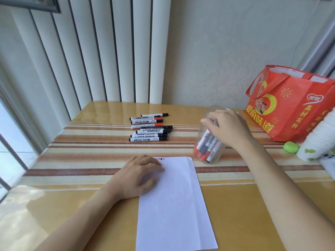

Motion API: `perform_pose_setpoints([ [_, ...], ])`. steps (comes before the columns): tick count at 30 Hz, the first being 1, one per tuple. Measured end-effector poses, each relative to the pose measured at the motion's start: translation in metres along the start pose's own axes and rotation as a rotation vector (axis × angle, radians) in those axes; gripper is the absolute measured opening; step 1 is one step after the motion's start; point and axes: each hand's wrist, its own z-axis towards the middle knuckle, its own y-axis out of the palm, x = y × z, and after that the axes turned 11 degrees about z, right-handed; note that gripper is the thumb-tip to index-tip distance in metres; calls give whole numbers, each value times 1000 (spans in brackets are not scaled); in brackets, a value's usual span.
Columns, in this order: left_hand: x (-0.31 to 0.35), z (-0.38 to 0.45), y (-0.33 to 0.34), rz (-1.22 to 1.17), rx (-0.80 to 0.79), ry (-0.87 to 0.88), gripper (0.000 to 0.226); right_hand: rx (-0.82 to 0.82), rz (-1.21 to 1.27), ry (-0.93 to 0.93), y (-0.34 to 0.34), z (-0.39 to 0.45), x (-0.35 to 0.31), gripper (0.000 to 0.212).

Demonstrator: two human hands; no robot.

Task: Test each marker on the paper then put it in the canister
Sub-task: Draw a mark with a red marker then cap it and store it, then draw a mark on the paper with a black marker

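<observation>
A clear plastic canister point(213, 153) stands right of the paper and holds several red and black markers. My right hand point(229, 128) lies over its mouth with the thumb straight and pointing left. I see nothing gripped in it, and its fingertips are hidden behind the rim. One red-ended marker point(204, 139) leans inside the canister just below that palm. White paper point(174, 205) lies in front of me, with small red and black marks at its top edge. My left hand point(139, 175) rests on the paper's upper left part, fingers relaxed. Several loose markers point(150, 128) lie at the back of the table.
A red gift bag point(290, 105) stands at the back right. In front of it are a green round object point(291, 147) and a stack of paper cups point(319, 142). The striped, glossy table point(87, 160) meets vertical blinds and a window on the left.
</observation>
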Motion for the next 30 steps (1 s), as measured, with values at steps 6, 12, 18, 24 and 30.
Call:
perform_pose_setpoints([
  [6, -1, -1, 0, -1, 7, 10, 38, -18, 91, -35, 14, 18, -5, 51],
  [12, -2, 1, 1, 0, 10, 16, 38, 297, 17, -145, 24, 21, -18, 33],
  [18, -7, 4, 1, -45, 14, 13, 37, 277, 233, -354, 80, 13, -58, 5],
  [24, -9, 4, -1, -65, 7, -6, 38, -259, 243, -99, 166, 20, -63, 16],
  [30, -7, 5, -2, -66, 10, -19, 37, -261, 221, -51, 187, 19, -62, 12],
])
